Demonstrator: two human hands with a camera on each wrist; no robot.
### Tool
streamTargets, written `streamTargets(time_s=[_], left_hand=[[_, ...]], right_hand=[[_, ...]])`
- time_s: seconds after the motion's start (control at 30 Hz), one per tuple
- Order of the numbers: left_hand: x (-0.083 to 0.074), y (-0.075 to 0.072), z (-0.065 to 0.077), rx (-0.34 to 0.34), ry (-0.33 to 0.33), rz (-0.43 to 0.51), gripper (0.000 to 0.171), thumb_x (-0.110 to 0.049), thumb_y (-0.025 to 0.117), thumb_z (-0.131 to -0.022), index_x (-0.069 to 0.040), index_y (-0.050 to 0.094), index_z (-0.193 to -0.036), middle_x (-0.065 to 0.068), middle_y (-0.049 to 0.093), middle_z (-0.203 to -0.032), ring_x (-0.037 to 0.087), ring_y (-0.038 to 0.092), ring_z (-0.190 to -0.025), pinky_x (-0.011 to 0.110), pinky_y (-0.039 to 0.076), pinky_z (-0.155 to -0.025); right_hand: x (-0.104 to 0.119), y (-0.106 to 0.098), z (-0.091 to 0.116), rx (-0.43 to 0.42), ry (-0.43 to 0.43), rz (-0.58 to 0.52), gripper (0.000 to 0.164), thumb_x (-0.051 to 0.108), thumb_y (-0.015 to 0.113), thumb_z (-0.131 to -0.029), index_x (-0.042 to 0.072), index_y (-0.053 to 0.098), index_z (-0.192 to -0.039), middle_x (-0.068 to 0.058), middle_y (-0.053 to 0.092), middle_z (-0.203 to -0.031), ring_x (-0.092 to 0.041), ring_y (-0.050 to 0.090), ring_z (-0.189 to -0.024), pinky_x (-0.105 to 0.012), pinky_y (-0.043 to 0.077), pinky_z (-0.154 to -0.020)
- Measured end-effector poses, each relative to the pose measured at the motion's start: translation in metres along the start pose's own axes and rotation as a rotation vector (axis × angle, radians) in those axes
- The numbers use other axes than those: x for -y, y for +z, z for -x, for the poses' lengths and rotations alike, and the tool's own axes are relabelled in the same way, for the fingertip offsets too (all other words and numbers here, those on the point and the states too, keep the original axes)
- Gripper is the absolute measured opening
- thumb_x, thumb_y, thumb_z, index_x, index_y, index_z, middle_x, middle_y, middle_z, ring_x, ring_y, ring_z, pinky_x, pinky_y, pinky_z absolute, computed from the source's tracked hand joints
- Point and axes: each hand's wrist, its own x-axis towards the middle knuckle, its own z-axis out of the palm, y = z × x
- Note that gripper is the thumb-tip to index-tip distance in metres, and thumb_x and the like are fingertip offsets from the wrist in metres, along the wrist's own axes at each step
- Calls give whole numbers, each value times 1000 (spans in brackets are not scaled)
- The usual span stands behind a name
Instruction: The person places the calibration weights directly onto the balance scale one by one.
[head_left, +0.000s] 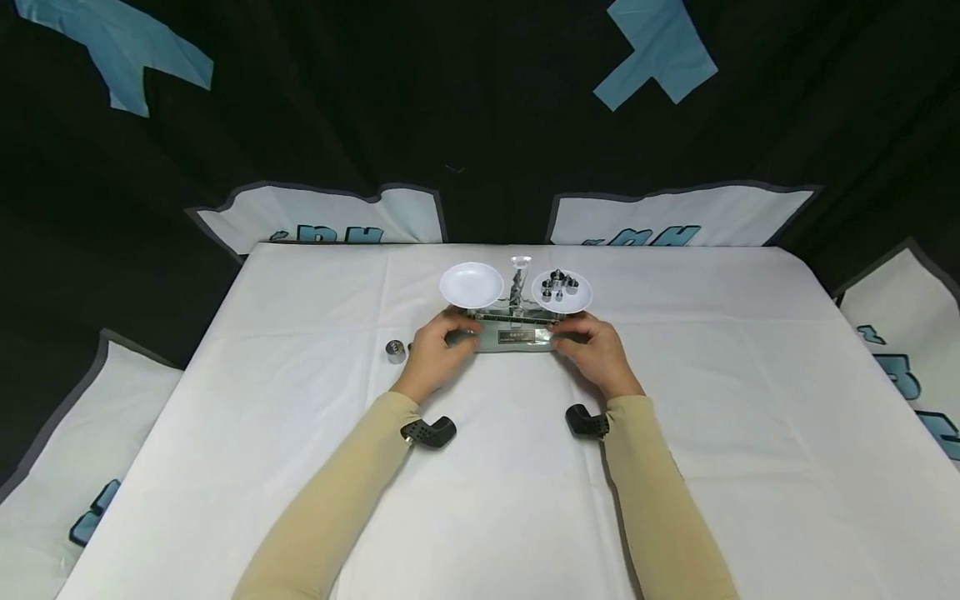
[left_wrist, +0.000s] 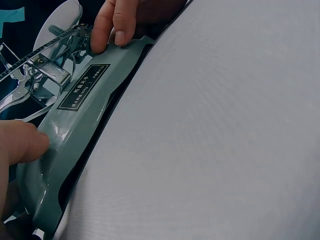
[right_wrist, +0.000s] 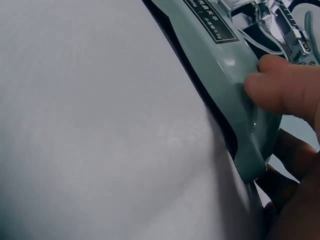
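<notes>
A green pan balance [head_left: 517, 337] stands near the back of the white table, a dark label on its front. My left hand [head_left: 437, 354] grips the left end of its base, thumb on the front top face in the left wrist view. At the other end my right hand [head_left: 596, 350] grips the base, with thumb in front and fingers curled around the end in the right wrist view. The left pan [head_left: 472, 286] is bare. Several small metal weights [head_left: 558, 283] stand on the right pan [head_left: 583, 298].
One larger metal weight [head_left: 395, 352] stands left of my left hand, and a small dark thing peeks out beside that hand. A white cloth [head_left: 517, 500] with creases covers the table. Behind the table's back edge hangs a black curtain [head_left: 487, 125] with blue tape.
</notes>
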Motion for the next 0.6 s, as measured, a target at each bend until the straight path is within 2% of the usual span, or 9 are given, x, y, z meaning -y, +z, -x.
streamTargets(time_s=[0.17, 0.3, 0.6], left_hand=[[0, 1, -1, -3, 12, -4, 17, -10, 69, -83, -8, 73, -100, 8, 66, -122, 24, 45, -138, 35, 33, -119], [0, -1, -3, -3, 15, -1, 17, -9, 69, -83, -8, 73, -100, 8, 67, -119, 24, 50, -134, 35, 36, -117], [2, 0, 0, 11, -12, 13, 17, -12, 68, -84, -10, 73, -100, 6, 63, -129, 22, 45, -138, 36, 34, -117]], right_hand=[[-2, 1, 0, -16, -24, 6, 18, -2, 69, -79, -2, 74, -96, -18, 65, -117, -34, 59, -115, -44, 46, -105], [-2, 1, -1, -15, -14, 9, 19, -1, 69, -80, -1, 73, -98, -17, 65, -121, -35, 57, -120, -44, 44, -108], [-2, -2, 1, 40, -2, 26, 25, -5, 68, -79, -3, 72, -104, -19, 60, -131, -37, 52, -128, -47, 40, -112]])
